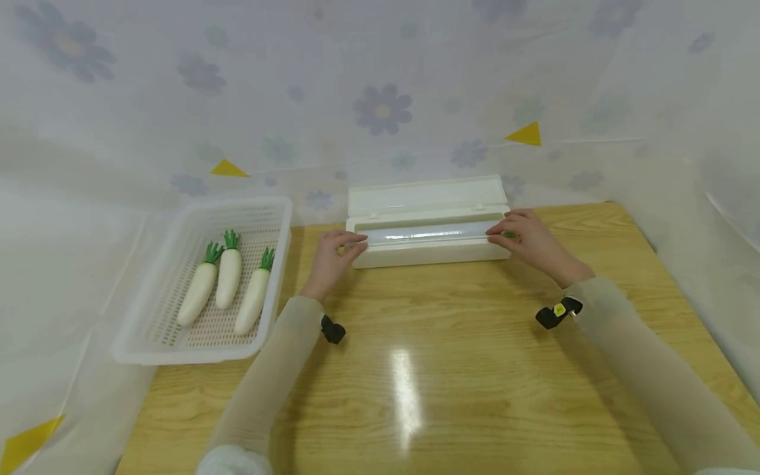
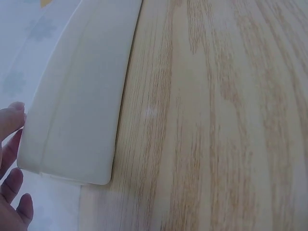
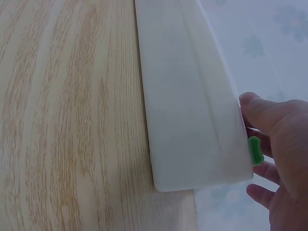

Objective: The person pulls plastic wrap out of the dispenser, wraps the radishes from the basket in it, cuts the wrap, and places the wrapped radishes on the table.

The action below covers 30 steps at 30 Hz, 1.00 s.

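A long white cling film dispenser box (image 1: 430,254) stands at the back middle of the table with its lid (image 1: 426,196) raised. Across its opening lies a shiny roll of cling film (image 1: 427,233). At the left end my left hand (image 1: 334,256) pinches the film's edge between thumb and forefinger. My right hand (image 1: 528,243) does the same at the right end, next to a small green piece (image 3: 256,150) on the box's rim. Both wrist views show the box's front side, which hides the film and part of the fingertips.
To the left, a white plastic basket (image 1: 190,356) holds three white radishes (image 1: 228,278) with green tops. The wooden table (image 1: 463,389) extends in front of the box. A flowered sheet (image 1: 439,79) hangs right behind it, with yellow triangles on it.
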Tool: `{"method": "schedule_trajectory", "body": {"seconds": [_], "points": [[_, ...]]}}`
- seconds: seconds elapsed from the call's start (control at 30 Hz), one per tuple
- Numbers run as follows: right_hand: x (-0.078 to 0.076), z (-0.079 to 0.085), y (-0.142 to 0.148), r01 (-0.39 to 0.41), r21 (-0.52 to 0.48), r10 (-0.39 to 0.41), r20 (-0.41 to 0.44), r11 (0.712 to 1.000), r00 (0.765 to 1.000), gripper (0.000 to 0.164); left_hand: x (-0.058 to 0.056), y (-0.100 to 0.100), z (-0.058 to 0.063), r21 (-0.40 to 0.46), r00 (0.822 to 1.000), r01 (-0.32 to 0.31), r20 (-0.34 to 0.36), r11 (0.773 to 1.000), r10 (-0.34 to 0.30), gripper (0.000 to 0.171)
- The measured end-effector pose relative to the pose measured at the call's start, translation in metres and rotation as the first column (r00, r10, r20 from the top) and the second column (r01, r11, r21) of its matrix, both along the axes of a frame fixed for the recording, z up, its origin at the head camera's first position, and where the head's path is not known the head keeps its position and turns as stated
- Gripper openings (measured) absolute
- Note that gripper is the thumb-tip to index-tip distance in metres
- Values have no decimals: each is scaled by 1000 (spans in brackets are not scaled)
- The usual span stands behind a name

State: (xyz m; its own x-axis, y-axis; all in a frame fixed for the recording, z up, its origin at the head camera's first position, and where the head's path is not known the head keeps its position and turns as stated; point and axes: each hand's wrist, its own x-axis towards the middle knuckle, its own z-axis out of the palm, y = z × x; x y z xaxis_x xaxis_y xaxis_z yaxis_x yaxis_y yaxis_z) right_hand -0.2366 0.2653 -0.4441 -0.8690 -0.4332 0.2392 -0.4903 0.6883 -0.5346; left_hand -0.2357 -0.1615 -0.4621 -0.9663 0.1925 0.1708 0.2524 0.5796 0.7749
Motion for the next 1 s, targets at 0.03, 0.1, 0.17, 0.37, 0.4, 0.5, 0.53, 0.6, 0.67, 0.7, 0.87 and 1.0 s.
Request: {"method": "schedule_trajectory", "body": {"seconds": [0.03,0.1,0.17,0.37,0.4,0.5,0.53,0.6,0.67,0.7,0.87,1.0], "points": [[0,-1,0,-2,-4,2,-13,1000,1000,15,0,0,0,0,1000,-1,4,1000,1,27],[-2,-3,-1,-6,-12,5,-46,1000,999,12,-1,1,-1,1,1000,-3,8,1000,3,27],[-3,-6,-1,-8,-20,6,-81,1000,997,10,-2,2,-1,-1,1000,-7,11,1000,7,25],[-5,-9,-4,3,-67,-11,-119,998,993,7,-4,4,-1,-17,1000,-26,-2,1000,26,21],[-5,-9,-5,10,-74,-19,-118,997,993,6,-4,5,-1,-22,1000,-28,-7,999,28,21],[-5,-8,-6,27,-78,-36,-123,997,992,5,-5,6,0,-39,999,-30,-26,999,29,21],[-5,-8,-7,32,-76,-41,-125,997,991,6,-6,6,1,-48,999,-28,-38,998,27,21],[-6,-7,-9,39,-65,-48,-134,997,990,7,-7,7,1,-66,998,-24,-63,998,20,21],[-7,-7,-10,48,-48,-54,-142,998,988,7,-8,8,2,-86,996,-25,-92,996,18,21],[-8,-7,-10,53,-42,-59,-143,998,988,7,-8,9,1,-93,994,-25,-108,995,14,21],[-11,-6,-12,70,-33,-73,-110,997,991,9,-12,12,0,-118,989,-34,-144,992,17,22],[-12,-2,-12,51,-22,-52,-58,998,997,12,-13,14,2,-142,993,-37,-112,989,21,25]]}}
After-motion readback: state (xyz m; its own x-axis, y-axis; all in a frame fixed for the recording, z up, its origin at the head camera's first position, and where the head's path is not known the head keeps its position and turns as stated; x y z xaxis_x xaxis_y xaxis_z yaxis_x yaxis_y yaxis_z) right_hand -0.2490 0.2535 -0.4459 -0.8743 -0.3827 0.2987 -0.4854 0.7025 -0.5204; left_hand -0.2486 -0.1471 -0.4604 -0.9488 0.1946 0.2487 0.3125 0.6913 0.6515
